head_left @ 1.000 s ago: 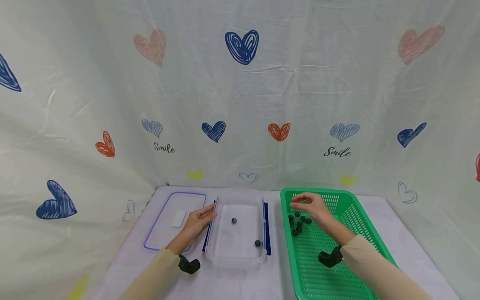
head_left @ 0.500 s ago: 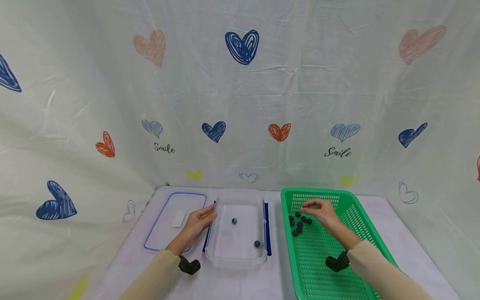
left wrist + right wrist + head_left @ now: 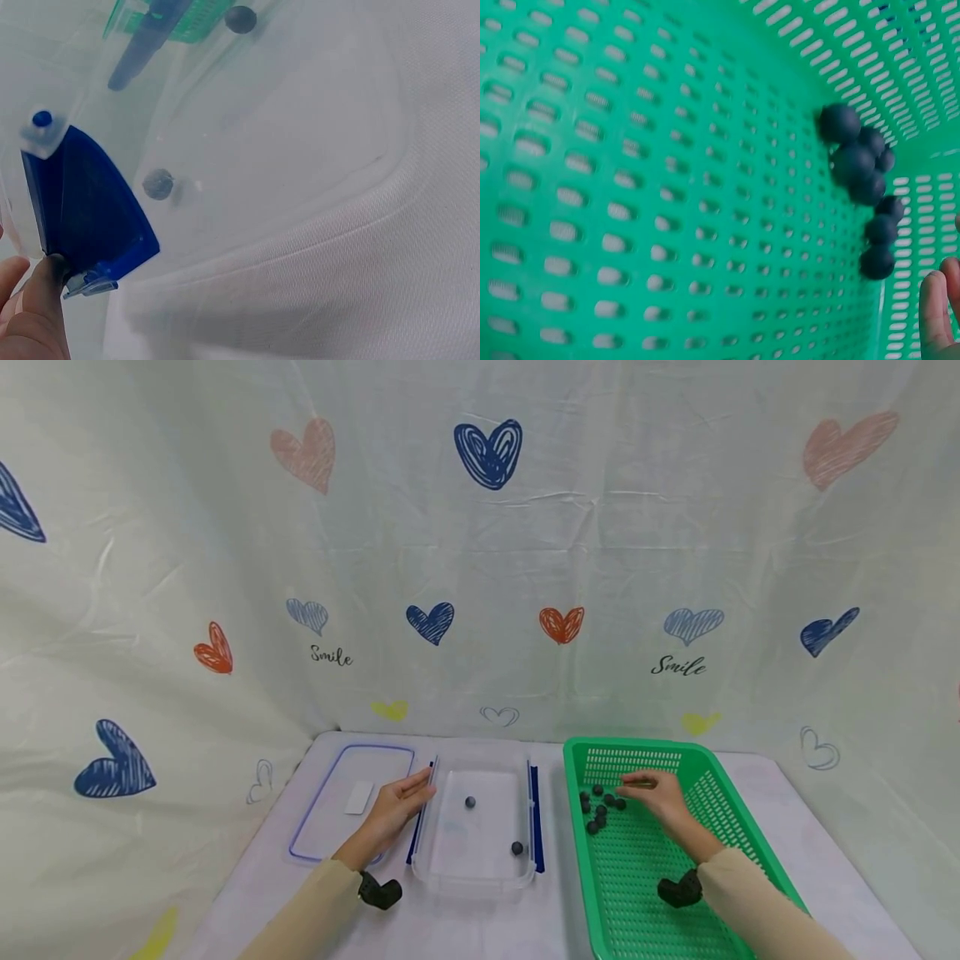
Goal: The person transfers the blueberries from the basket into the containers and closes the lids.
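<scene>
At the far left of the basket, round balls lie just left of the right hand, the nearer grip, its fingers parted from the thumb, no ball visible between. The left hand touches the box's blue flap, fingers straight.

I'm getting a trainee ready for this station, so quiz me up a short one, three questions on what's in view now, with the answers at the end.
1. How many dark balls lie in the clear container?
2. True or false: the blue-edged lid is on the container.
3. Which hand is at the green basket: A, left; B, right; C, both?

Key:
1. Two.
2. False; the lid lies beside the container.
3. B, the right hand.
</scene>
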`<control>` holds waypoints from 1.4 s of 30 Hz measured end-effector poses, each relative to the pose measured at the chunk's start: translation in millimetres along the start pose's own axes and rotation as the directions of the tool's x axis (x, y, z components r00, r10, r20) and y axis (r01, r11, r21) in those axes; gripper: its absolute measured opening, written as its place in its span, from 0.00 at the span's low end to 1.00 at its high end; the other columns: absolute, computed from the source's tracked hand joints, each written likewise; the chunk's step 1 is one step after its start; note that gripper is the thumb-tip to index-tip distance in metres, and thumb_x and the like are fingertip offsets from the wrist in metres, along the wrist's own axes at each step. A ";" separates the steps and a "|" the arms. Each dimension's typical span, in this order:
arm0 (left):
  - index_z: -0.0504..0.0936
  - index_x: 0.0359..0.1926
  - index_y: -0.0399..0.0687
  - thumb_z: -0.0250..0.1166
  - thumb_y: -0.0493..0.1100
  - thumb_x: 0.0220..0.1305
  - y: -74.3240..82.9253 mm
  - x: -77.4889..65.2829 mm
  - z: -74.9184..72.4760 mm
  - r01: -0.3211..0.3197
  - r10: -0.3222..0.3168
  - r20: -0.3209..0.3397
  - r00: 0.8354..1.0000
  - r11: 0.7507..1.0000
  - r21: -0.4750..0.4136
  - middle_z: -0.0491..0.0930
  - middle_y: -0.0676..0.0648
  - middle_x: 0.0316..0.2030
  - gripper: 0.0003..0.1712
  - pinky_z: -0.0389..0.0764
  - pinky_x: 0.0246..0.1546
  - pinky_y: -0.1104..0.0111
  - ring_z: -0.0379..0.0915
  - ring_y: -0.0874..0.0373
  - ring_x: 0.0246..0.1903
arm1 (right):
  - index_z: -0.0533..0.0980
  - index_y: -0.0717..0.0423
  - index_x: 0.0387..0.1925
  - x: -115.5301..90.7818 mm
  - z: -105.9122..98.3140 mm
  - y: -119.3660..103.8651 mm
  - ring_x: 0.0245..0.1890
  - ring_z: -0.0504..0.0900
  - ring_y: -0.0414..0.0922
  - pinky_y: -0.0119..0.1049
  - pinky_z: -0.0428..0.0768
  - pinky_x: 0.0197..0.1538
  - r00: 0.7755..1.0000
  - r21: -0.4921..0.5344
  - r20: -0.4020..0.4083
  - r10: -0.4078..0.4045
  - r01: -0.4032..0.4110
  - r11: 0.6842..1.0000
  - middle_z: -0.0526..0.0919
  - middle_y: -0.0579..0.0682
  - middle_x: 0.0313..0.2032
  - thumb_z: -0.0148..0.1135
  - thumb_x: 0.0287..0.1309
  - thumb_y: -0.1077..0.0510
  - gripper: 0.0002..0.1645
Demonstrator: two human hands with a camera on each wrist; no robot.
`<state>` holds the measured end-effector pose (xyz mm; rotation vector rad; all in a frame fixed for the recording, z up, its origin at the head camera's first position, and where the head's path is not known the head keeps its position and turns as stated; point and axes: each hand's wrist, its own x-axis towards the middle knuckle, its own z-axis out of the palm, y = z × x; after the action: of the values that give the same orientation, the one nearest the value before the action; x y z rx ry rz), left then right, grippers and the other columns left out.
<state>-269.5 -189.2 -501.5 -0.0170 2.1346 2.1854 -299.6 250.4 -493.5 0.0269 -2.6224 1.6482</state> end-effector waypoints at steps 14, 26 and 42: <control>0.62 0.64 0.34 0.59 0.36 0.63 21.0 -13.5 4.8 0.019 -0.018 0.044 0.999 1.000 -0.024 0.61 0.36 0.63 0.30 0.64 0.58 0.62 0.57 0.48 0.62 | 0.76 0.70 0.46 3.3 -5.5 29.2 0.44 0.79 0.56 0.47 0.79 0.45 1.000 -0.048 0.011 0.011 -0.011 0.999 0.79 0.65 0.45 0.69 0.49 0.57 0.25; 0.65 0.64 0.37 0.61 0.39 0.62 0.9 -0.8 1.4 0.008 -0.008 0.007 1.000 1.000 -0.023 0.63 0.37 0.62 0.30 0.66 0.57 0.65 0.59 0.50 0.61 | 0.78 0.68 0.44 2.8 -1.9 38.3 0.34 0.82 0.44 0.39 0.82 0.37 0.996 -0.061 0.084 -0.033 0.039 0.997 0.82 0.61 0.39 0.70 0.47 0.58 0.23; 0.65 0.64 0.38 0.62 0.40 0.61 -0.1 -1.3 2.4 0.004 -0.004 -0.002 1.000 0.999 -0.033 0.63 0.38 0.62 0.30 0.67 0.57 0.65 0.59 0.50 0.62 | 0.80 0.65 0.37 2.3 4.6 41.5 0.29 0.78 0.42 0.32 0.79 0.30 0.994 -0.104 0.059 -0.097 0.102 0.989 0.81 0.54 0.30 0.70 0.46 0.62 0.15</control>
<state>-268.1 -186.9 -501.4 -0.0252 2.0978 2.2188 -303.6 264.3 -532.7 0.1977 -2.6959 1.4952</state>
